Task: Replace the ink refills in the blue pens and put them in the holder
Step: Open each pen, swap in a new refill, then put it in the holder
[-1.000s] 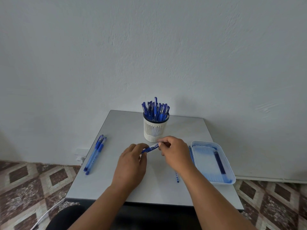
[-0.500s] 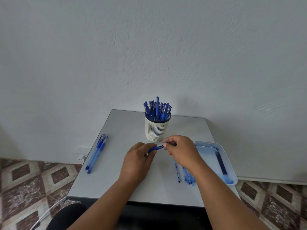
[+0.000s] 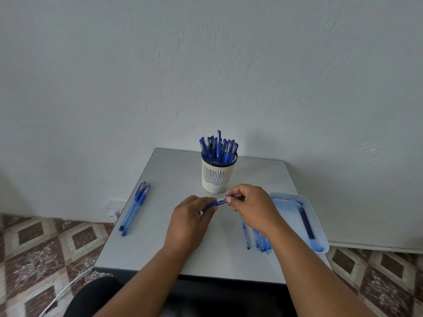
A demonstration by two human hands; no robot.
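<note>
Both hands hold one blue pen point(image 3: 218, 202) above the middle of the grey table point(image 3: 174, 243). My left hand point(image 3: 191, 219) grips its lower barrel and my right hand point(image 3: 250, 205) pinches its upper end. Just behind them stands a white slotted holder point(image 3: 217, 177) with several blue pens point(image 3: 218, 147) upright in it. Two more blue pens point(image 3: 135, 208) lie side by side near the table's left edge. Loose refills point(image 3: 256, 239) lie on the table, partly under my right forearm.
A clear plastic tray point(image 3: 320, 227) at the table's right edge holds dark refills point(image 3: 305, 221). A white wall rises right behind the table. Patterned floor tiles point(image 3: 34, 248) lie on both sides, and a white cable point(image 3: 59, 296) runs at the lower left.
The view shifted slightly; my right forearm has moved off the loose refills, so more of them show. Both hands keep hold of the same pen, a little farther right.
</note>
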